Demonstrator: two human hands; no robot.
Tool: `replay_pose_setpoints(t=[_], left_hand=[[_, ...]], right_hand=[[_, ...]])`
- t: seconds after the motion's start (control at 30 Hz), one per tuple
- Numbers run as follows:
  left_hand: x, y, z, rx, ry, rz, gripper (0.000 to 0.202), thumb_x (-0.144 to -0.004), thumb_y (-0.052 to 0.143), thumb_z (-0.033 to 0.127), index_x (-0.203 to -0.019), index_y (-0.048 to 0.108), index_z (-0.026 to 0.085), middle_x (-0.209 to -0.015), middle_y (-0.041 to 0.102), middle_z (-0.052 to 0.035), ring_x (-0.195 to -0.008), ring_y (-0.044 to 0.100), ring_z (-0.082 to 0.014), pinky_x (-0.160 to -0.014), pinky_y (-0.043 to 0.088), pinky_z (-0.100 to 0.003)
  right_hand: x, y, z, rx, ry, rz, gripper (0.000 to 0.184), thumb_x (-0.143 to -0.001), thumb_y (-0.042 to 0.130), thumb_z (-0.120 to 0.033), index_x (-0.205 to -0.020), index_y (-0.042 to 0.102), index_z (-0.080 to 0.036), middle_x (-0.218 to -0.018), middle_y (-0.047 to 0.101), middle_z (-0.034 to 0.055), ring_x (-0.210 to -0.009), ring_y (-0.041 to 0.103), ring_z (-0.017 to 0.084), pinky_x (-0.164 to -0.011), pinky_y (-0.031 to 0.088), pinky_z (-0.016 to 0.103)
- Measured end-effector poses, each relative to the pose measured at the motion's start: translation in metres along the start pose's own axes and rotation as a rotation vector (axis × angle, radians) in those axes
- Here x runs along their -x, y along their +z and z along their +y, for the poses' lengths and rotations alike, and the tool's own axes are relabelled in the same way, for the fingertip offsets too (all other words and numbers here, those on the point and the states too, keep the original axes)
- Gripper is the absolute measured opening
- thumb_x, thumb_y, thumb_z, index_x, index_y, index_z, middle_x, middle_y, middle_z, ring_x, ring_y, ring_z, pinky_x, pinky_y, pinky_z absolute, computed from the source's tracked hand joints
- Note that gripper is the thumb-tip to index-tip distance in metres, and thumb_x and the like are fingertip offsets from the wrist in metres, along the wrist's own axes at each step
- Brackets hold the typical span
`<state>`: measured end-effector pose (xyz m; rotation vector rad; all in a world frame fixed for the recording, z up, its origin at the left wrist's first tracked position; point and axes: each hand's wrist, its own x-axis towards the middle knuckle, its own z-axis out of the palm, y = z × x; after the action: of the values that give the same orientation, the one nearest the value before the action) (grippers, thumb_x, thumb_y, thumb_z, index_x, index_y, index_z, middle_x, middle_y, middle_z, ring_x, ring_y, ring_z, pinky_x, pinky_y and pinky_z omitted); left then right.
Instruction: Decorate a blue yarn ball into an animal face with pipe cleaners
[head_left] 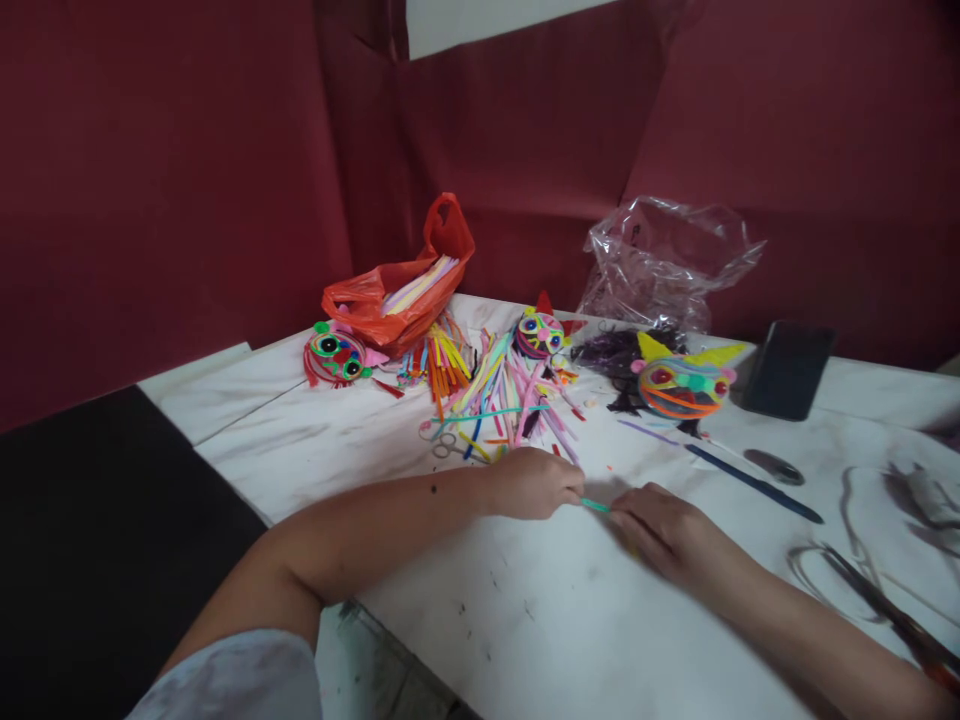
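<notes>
A short green pipe cleaner (596, 506) stretches between my two hands, low over the white marbled table (540, 620). My left hand (534, 482) pinches its left end with the fingers closed. At the other end, the closed fingers of my right hand (661, 525) grip it. Just beyond my left hand lies a loose pile of coloured pipe cleaners (499, 385), beside small scissors (446, 447). A decorated head with yellow ears (681, 390) sits behind my right hand. Two more colourful heads stand farther back, one with a red ear (540, 335) and one at the left (335, 357).
An orange-red plastic bag (397, 300) holds pale pipe cleaners. A clear plastic bag (667, 260) stands near the dark red backdrop (510, 150). To the right are a black phone (789, 370), a dark blue stick-like tool (757, 485) and large scissors (885, 605) near my forearm.
</notes>
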<state>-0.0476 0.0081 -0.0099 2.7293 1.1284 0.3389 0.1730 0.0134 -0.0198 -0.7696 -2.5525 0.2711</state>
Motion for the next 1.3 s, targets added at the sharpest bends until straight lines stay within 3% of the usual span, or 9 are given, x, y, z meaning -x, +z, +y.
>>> replay_pose_setpoints(t=[0.1,0.27,0.37,0.47,0.57,0.8,1.03,1.2,1.3], left_hand=[[0.001,0.003,-0.003,0.018,-0.026,0.073,0.015,-0.092,0.051,0.023,-0.086,0.064,0.019,-0.09,0.071,-0.0025,-0.084,0.064,-0.0139,-0.07,0.043,-0.023],[-0.001,0.0,-0.008,-0.148,0.153,0.058,0.018,-0.091,0.051,0.02,-0.078,0.062,0.016,-0.083,0.069,-0.0067,-0.084,0.063,-0.0167,-0.072,0.044,-0.025],[-0.002,-0.007,-0.01,-0.041,0.206,0.08,0.017,-0.091,0.051,0.019,-0.078,0.061,0.016,-0.082,0.068,-0.0061,-0.081,0.062,-0.0146,-0.074,0.044,-0.023],[-0.001,-0.011,-0.013,0.163,0.146,0.15,0.013,-0.09,0.054,0.018,-0.079,0.061,0.015,-0.08,0.067,-0.0037,-0.075,0.06,-0.0112,-0.071,0.043,-0.02],[0.0,-0.009,-0.017,0.271,0.075,0.153,0.011,-0.087,0.058,0.019,-0.078,0.061,0.015,-0.075,0.066,-0.0016,-0.069,0.058,-0.0094,-0.067,0.041,-0.018],[0.0,-0.003,-0.025,0.29,-0.032,0.159,0.014,-0.086,0.052,0.014,-0.077,0.062,0.015,-0.074,0.064,-0.0003,-0.069,0.056,-0.0095,-0.068,0.041,-0.019],[-0.002,-0.005,-0.028,0.365,-0.055,0.168,0.011,-0.081,0.053,0.016,-0.071,0.057,0.016,-0.065,0.058,0.0021,-0.064,0.053,-0.01,-0.061,0.038,-0.02],[-0.004,-0.01,-0.024,0.299,-0.018,0.247,0.017,-0.081,0.05,0.015,-0.064,0.05,0.017,-0.061,0.052,0.003,-0.06,0.048,-0.0099,-0.061,0.036,-0.022],[-0.002,-0.012,-0.026,0.321,-0.007,0.174,0.018,-0.081,0.05,0.017,-0.063,0.048,0.017,-0.058,0.048,0.0042,-0.057,0.045,-0.0092,-0.058,0.033,-0.021]], right_hand=[[-0.001,0.001,0.002,0.049,-0.06,0.029,0.027,-0.095,0.038,-0.029,-0.08,0.06,-0.022,-0.067,0.065,0.0049,-0.061,0.059,0.018,-0.06,0.043,0.031],[-0.002,0.001,0.0,0.105,-0.159,-0.039,0.033,-0.096,0.04,-0.028,-0.067,0.054,-0.02,-0.059,0.058,0.0026,-0.056,0.053,0.017,-0.064,0.038,0.033],[-0.002,-0.007,-0.005,-0.076,-0.049,-0.044,0.035,-0.096,0.04,-0.033,-0.068,0.056,-0.02,-0.062,0.058,0.0027,-0.064,0.054,0.017,-0.068,0.04,0.032],[-0.003,-0.012,-0.008,-0.146,0.11,0.045,0.035,-0.094,0.044,-0.036,-0.068,0.059,-0.021,-0.064,0.059,0.0038,-0.071,0.053,0.019,-0.066,0.041,0.032],[-0.005,-0.01,-0.009,-0.126,0.116,0.074,0.036,-0.095,0.042,-0.034,-0.066,0.058,-0.021,-0.062,0.057,0.0031,-0.066,0.051,0.018,-0.066,0.041,0.032],[-0.009,-0.004,-0.006,-0.121,0.049,0.077,0.039,-0.097,0.036,-0.032,-0.064,0.052,-0.02,-0.059,0.055,0.0019,-0.063,0.051,0.016,-0.071,0.041,0.034],[-0.008,-0.002,-0.009,-0.408,0.308,0.193,0.024,-0.086,0.051,-0.031,-0.066,0.055,-0.019,-0.066,0.055,0.0013,-0.063,0.052,0.014,-0.059,0.041,0.027],[-0.009,-0.003,-0.012,-0.436,0.303,0.208,0.022,-0.086,0.049,-0.027,-0.065,0.049,-0.02,-0.064,0.049,-0.0014,-0.059,0.047,0.012,-0.054,0.037,0.024],[-0.01,-0.001,-0.01,-0.391,0.3,0.237,0.021,-0.085,0.048,-0.026,-0.065,0.046,-0.02,-0.061,0.047,-0.0022,-0.059,0.046,0.012,-0.054,0.036,0.024]])
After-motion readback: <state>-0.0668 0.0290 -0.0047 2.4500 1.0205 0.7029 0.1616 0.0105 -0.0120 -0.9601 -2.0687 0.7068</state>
